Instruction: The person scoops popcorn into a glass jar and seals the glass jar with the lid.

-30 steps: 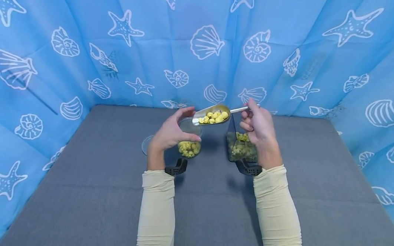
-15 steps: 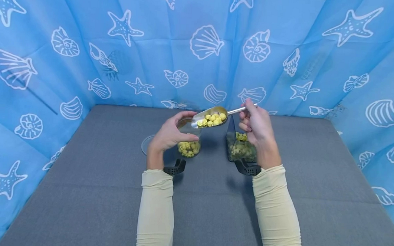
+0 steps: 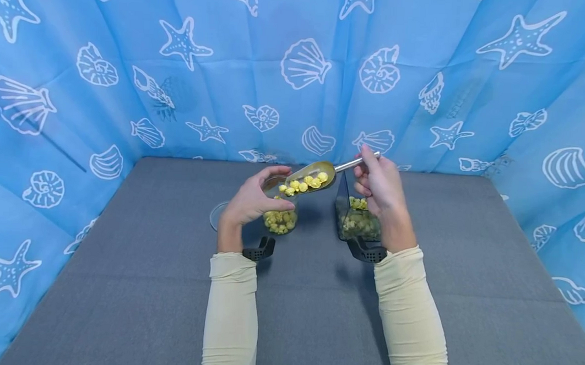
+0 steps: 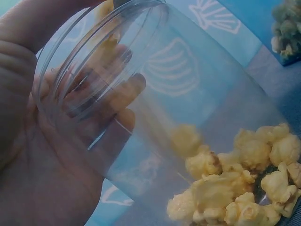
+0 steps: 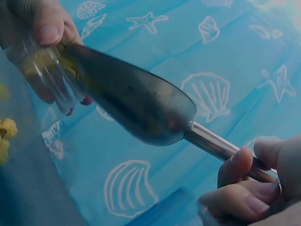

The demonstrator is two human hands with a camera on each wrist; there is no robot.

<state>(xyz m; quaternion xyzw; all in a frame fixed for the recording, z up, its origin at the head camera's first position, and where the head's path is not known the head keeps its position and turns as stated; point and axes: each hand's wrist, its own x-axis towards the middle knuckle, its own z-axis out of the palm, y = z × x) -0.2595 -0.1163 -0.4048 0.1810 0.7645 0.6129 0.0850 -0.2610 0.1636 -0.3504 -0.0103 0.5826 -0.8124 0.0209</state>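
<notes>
A clear round jar [image 4: 207, 89] with yellow popcorn [image 4: 221, 188] in its lower part is gripped near the rim by my left hand [image 3: 253, 198], thumb on one side and fingers round the other. My right hand [image 3: 382, 187] pinches the handle of a metal scoop [image 5: 136, 99]. Tilted down to the left, the scoop has its lip at the jar's mouth, and several popcorn pieces [image 3: 303, 184] lie along its trough. In the left wrist view, a blurred yellow piece shows inside the jar above the heap.
Below my right hand stands a clear square container [image 3: 342, 218] holding more popcorn. A round transparent lid [image 3: 216, 214] lies on the grey table [image 3: 168, 286], left of the jar and partly behind my left hand. A blue shell-patterned curtain [image 3: 260, 48] hangs behind the table.
My right hand has lowered the scoop slightly leftward and tipped it more steeply over the jar. Popcorn has slid toward the scoop's lip. My left hand stays nearly still on the jar.
</notes>
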